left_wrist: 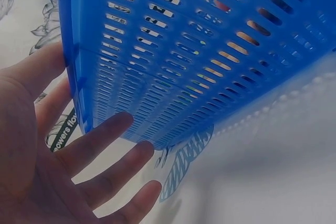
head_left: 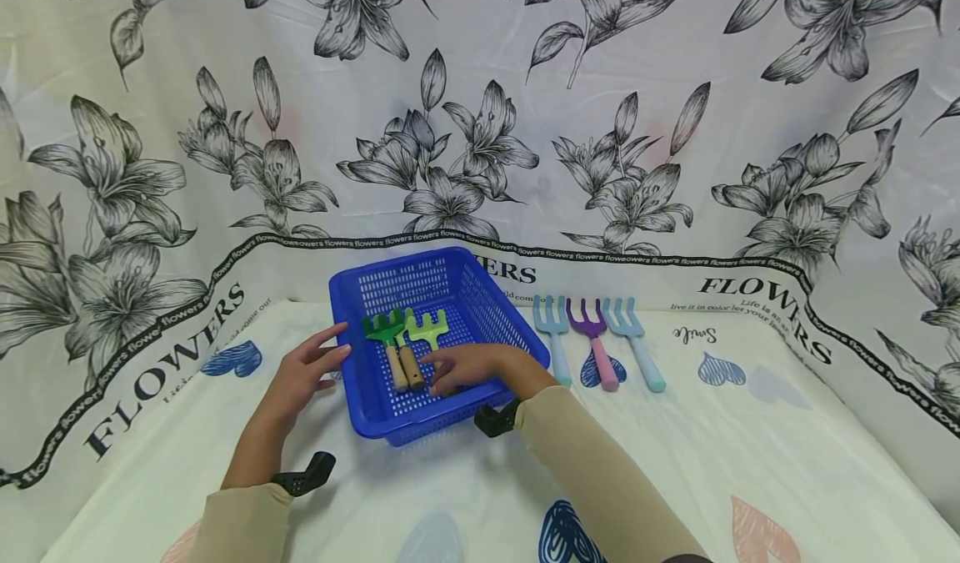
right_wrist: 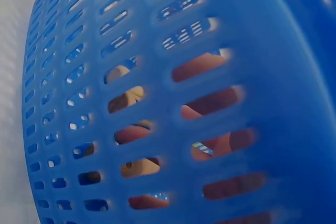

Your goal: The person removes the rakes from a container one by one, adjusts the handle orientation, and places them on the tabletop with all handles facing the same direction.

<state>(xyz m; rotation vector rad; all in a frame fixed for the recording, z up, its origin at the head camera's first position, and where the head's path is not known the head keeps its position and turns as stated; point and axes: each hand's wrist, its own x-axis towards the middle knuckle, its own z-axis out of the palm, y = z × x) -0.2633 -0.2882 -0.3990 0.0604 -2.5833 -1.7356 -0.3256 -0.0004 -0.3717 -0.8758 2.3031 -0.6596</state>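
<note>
Green hand forks (head_left: 386, 329) lie in the blue basket (head_left: 392, 426); our left hand (head_left: 302, 369), fingers loosely spread, touches its rim; our right hand (head_left: 471, 364) covers one wooden handle, whether gripping we cannot tell.

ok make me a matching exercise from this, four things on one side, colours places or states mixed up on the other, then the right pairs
Things:
1. basket
2. purple fork
3. dark green fork
4. left hand

Colours, places, states:
A. on the cloth, between two light-blue forks
B. at the left side of the container, outside it
C. blue, with slotted walls
D. lying inside the container, with a pale wooden handle

Right pairs:
1-C
2-A
3-D
4-B
</note>
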